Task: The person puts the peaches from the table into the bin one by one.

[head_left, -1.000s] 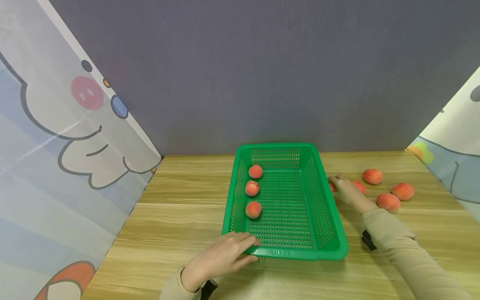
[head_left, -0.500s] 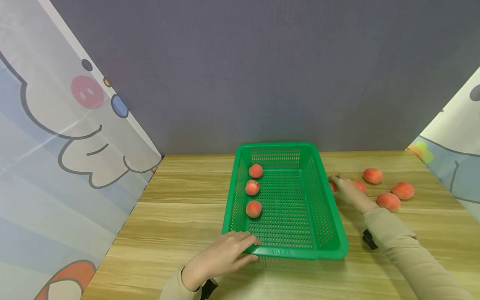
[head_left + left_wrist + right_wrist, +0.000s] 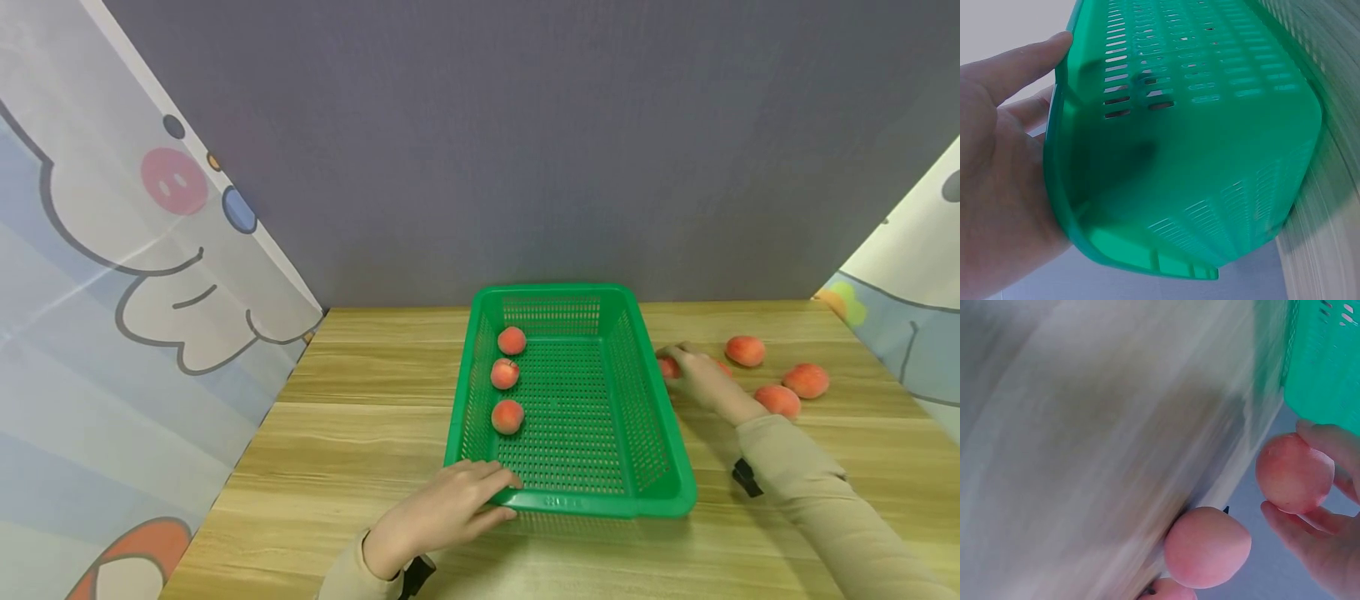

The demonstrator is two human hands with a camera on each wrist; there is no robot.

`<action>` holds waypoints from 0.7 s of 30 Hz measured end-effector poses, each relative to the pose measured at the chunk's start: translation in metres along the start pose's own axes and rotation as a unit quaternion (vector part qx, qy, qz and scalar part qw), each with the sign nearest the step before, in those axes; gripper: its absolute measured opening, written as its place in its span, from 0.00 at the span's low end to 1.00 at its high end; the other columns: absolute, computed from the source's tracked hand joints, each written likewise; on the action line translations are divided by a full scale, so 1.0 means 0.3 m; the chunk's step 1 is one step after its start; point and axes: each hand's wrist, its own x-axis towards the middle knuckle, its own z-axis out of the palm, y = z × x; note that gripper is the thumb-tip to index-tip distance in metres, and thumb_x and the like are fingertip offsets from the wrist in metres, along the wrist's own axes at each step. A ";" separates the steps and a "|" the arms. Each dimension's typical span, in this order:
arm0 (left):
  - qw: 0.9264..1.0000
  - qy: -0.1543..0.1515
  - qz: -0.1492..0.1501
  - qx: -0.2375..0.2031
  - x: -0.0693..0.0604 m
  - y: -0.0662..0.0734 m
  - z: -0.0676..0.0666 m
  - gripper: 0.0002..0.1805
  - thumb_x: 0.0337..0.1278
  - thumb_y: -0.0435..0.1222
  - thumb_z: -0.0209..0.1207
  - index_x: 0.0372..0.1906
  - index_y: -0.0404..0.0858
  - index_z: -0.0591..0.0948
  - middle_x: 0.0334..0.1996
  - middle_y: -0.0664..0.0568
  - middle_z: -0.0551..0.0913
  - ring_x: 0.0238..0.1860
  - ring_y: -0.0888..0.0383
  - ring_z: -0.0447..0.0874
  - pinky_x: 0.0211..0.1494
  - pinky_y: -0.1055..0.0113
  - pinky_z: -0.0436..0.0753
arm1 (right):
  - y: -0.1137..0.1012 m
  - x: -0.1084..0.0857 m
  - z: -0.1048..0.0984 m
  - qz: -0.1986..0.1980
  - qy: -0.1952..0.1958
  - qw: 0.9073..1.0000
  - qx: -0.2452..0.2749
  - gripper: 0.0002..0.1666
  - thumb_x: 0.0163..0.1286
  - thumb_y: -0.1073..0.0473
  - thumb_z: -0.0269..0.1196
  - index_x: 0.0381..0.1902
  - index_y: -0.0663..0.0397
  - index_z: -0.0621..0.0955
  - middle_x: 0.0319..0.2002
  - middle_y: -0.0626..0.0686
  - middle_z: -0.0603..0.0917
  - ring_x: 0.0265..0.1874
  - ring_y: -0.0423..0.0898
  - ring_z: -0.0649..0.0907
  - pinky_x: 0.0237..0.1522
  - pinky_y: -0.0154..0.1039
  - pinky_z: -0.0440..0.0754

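A green plastic basket [image 3: 555, 502] with slotted walls stands on the wooden table. Inside, along its left side, lie three peaches: a far one [image 3: 512, 340], a middle one [image 3: 505, 373] and a near one [image 3: 507, 417]. My left hand [image 3: 442, 507] grips the basket's near rim at the left corner; in the left wrist view the thumb [image 3: 1038, 59] lies against the rim. To the right of the basket, my right hand [image 3: 699, 375] holds a peach [image 3: 1294, 473] between thumb and fingertips. That peach is off the table, close outside the basket's right wall.
Several more peaches lie on the table at right: one at the back [image 3: 745, 351], one far right [image 3: 806, 380], one nearer [image 3: 777, 401], and one partly hidden behind my right hand [image 3: 724, 367]. A grey wall panel [image 3: 555, 167] rises behind the table [image 3: 360, 450].
My right hand has risen slightly with the peach and shifted a little to the right. The left hand and basket stay where they were.
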 end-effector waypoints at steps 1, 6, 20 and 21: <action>1.000 -0.001 0.000 0.001 0.000 0.000 0.000 0.12 0.53 0.42 0.58 0.42 0.44 0.73 0.31 0.62 0.74 0.31 0.69 0.72 0.36 0.76 0.70 | -0.001 0.000 -0.001 0.000 0.002 1.000 -0.002 0.21 0.50 0.68 0.64 0.43 0.72 0.73 0.40 0.73 0.72 0.34 0.68 0.76 0.34 0.56 0.75; 1.000 0.001 0.002 0.005 0.001 0.000 -0.001 0.12 0.53 0.42 0.58 0.42 0.44 0.73 0.31 0.62 0.74 0.31 0.69 0.72 0.36 0.76 0.70 | -0.008 0.001 -0.010 -0.009 0.015 1.000 -0.011 0.21 0.48 0.70 0.65 0.41 0.72 0.74 0.38 0.72 0.72 0.32 0.66 0.77 0.33 0.55 0.75; 1.000 -0.002 0.001 0.010 0.001 0.002 -0.003 0.13 0.53 0.43 0.58 0.42 0.45 0.73 0.31 0.62 0.75 0.30 0.69 0.72 0.37 0.76 0.71 | -0.022 0.007 -0.055 -0.008 0.022 0.999 -0.030 0.23 0.47 0.71 0.66 0.43 0.72 0.74 0.38 0.73 0.72 0.32 0.66 0.77 0.33 0.54 0.75; 1.000 -0.002 0.000 0.010 0.001 0.002 -0.002 0.13 0.53 0.43 0.58 0.42 0.45 0.73 0.32 0.62 0.75 0.30 0.69 0.72 0.37 0.76 0.71 | -0.023 0.008 -0.058 -0.008 0.023 0.999 -0.032 0.22 0.47 0.71 0.66 0.43 0.72 0.74 0.38 0.73 0.72 0.32 0.66 0.77 0.33 0.54 0.75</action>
